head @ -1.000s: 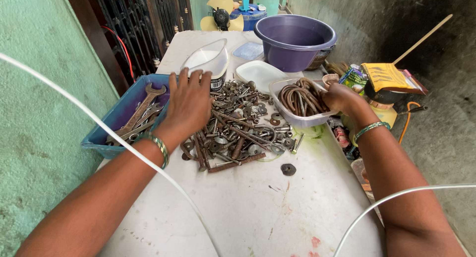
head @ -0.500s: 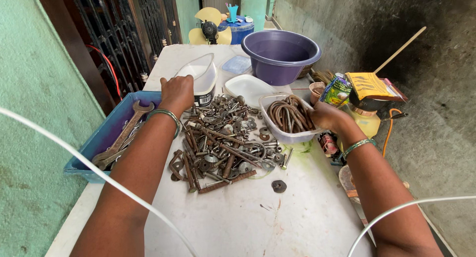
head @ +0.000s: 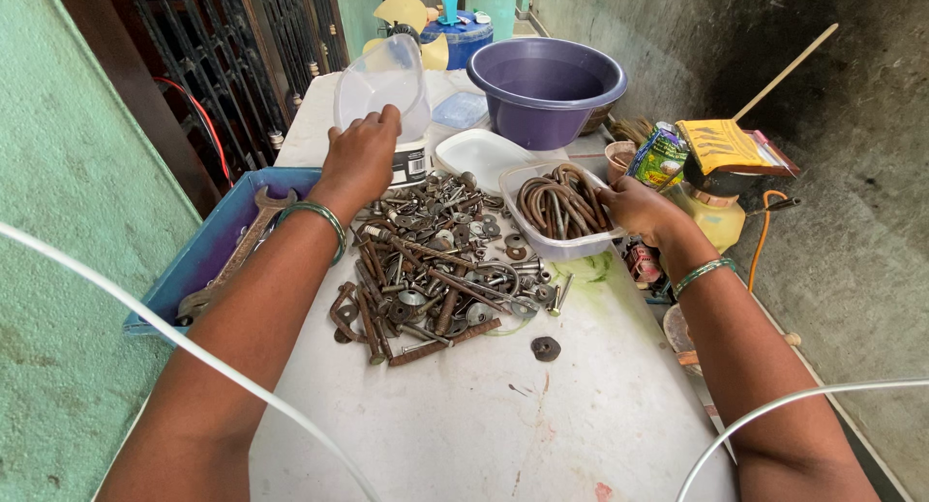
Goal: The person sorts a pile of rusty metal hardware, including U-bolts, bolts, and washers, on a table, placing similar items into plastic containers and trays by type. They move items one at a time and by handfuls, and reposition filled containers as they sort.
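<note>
My left hand (head: 360, 153) grips a clear plastic tub (head: 381, 84) and holds it tilted above the far end of the white table (head: 464, 425). My right hand (head: 634, 207) holds the right rim of a clear rectangular container (head: 556, 245) full of rusty U-bolts (head: 561, 204). Between my arms lies a heap of rusty bolts, nuts and washers (head: 431, 274). A single dark washer (head: 545, 348) lies apart, nearer to me.
A blue tray (head: 208, 255) with rusty spanners sits at the table's left edge. A purple basin (head: 547, 86) and a white lid (head: 479, 153) stand at the far end. Packets and a yellow container (head: 721, 221) crowd the right side. White cables cross the foreground.
My left hand has reached away from the heap, taken the clear tub and lifted it. My right hand has stayed on the U-bolt container.
</note>
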